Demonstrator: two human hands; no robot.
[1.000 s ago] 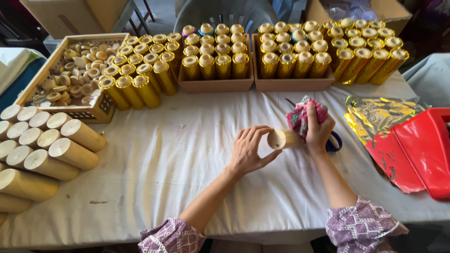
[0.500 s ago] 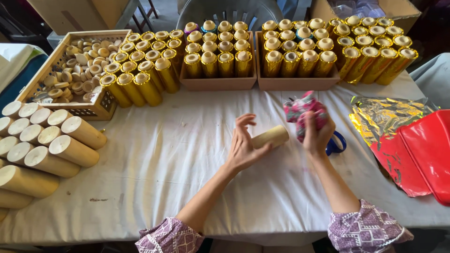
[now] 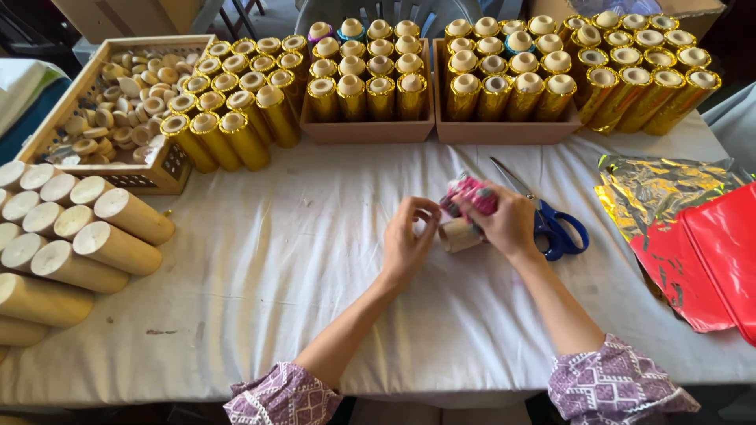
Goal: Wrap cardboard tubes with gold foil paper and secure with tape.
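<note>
**Cardboard tube held between two hands above a white-clothed table**

A short plain cardboard tube [image 3: 459,234] sits mid-table, gripped by both hands. The left hand [image 3: 407,240] pinches its open end; the right hand [image 3: 504,223] clamps tube and a pink patterned wrap [image 3: 470,194]. Blue-handled scissors [image 3: 554,224] lie just beside; gold-wrapped tubes [image 3: 370,86] stand in boxes behind.

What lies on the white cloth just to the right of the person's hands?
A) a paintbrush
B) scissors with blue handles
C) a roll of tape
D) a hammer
B: the blue-handled scissors lie on the white cloth beside the right hand, which with the left hand holds a plain cardboard tube.
</note>
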